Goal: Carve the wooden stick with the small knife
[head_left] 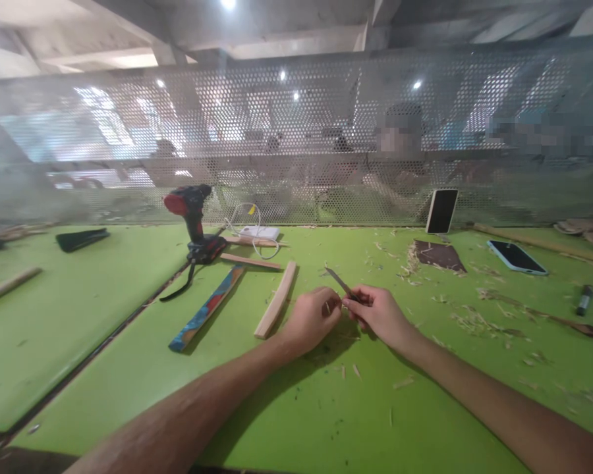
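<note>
My right hand [380, 313] is closed round the handle of a small knife [340, 282], whose thin blade points up and to the left. My left hand [312, 317] is curled shut just left of it, fingertips touching the right hand; it pinches something small that I cannot make out. Both hands hover over the green table [128, 368], amid wood shavings [474, 322]. A pale wooden stick [277, 300] lies just left of my left hand.
A painted blue and orange stick [207, 308], a red and black cordless drill [194, 217], a white charger with cable [259, 232], a sandpaper sheet [439, 255], two phones [516, 257] [442, 210], a marker [584, 300]. Perforated metal screen [296, 131] behind, people beyond it.
</note>
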Motion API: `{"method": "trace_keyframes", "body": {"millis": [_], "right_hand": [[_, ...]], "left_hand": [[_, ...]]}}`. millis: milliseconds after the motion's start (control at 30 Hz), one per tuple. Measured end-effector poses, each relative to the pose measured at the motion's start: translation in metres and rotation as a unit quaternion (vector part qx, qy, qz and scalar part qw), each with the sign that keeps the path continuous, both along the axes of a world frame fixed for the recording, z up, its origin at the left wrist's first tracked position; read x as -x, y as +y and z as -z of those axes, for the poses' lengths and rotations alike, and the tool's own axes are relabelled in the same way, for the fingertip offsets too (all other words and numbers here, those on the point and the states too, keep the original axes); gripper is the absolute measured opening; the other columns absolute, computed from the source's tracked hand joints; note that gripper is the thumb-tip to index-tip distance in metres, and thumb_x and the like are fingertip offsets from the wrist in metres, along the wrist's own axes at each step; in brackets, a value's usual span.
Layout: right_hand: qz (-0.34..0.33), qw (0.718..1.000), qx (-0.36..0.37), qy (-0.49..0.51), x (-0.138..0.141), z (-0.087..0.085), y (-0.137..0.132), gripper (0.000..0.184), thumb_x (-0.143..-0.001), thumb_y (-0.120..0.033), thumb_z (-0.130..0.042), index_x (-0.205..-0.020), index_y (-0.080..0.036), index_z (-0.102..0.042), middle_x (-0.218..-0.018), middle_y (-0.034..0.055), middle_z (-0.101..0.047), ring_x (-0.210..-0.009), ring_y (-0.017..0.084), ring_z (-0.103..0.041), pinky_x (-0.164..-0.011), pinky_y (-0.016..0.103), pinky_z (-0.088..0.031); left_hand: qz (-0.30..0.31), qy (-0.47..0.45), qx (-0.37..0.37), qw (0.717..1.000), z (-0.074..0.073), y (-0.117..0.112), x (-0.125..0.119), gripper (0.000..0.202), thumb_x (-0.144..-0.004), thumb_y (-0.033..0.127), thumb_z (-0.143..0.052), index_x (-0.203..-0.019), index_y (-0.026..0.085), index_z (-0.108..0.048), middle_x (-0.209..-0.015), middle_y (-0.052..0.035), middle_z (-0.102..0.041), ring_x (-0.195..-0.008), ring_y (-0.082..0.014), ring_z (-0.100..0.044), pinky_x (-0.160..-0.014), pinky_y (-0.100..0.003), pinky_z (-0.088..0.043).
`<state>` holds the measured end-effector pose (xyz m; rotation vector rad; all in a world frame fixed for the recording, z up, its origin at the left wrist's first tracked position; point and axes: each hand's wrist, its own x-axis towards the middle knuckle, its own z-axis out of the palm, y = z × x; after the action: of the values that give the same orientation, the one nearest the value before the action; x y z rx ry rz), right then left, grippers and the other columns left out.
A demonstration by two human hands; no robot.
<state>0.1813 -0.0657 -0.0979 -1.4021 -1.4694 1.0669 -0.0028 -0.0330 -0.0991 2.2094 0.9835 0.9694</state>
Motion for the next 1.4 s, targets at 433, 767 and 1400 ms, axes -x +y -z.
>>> {"method": "trace_keyframes", "body": {"millis": [433, 767, 1400], "right_hand": [[-0.014, 0.999, -0.023, -0.040, 0.0017, -0.0028, -0.0047, 0.054, -0.081, -0.072, -0.072, -0.084, -0.018, -0.067, -0.064, -0.0012, -0.059, -0.052, 0.012, -0.050, -0.047, 0.027, -0.037], [0.004, 0.999, -0.001, -0.038, 0.0071, -0.0054, -0.0065, 0.049, -0.078, -0.069, -0.076, -0.075, -0.021, -0.064, -0.060, -0.0012, -0.056, -0.051, 0.013, -0.048, -0.047, 0.029, -0.037], [0.019, 0.997, -0.044, -0.059, 0.0080, -0.0023, -0.0058, 0.041, -0.087, -0.061, -0.070, -0.075, -0.024, -0.060, -0.064, 0.0002, -0.055, -0.054, 0.015, -0.046, -0.050, 0.031, -0.038]], "left_hand": [[-0.004, 0.021, -0.018, 1.000, 0.0005, -0.0019, 0.0008, 0.021, -0.084, 0.005, -0.058, -0.067, 0.019, -0.056, -0.066, 0.0003, -0.060, -0.061, -0.0145, -0.050, -0.058, -0.027, -0.034], [0.000, 0.009, -0.007, 1.000, 0.0028, -0.0041, -0.0012, 0.018, -0.085, 0.008, -0.055, -0.070, 0.019, -0.057, -0.070, -0.0022, -0.063, -0.063, -0.0166, -0.051, -0.059, -0.029, -0.037], [-0.036, 0.008, 0.033, 0.999, 0.0088, 0.0025, -0.0037, 0.017, -0.093, 0.009, -0.060, -0.081, 0.014, -0.070, -0.075, -0.0040, -0.071, -0.066, -0.0149, -0.058, -0.060, -0.024, -0.038]]}}
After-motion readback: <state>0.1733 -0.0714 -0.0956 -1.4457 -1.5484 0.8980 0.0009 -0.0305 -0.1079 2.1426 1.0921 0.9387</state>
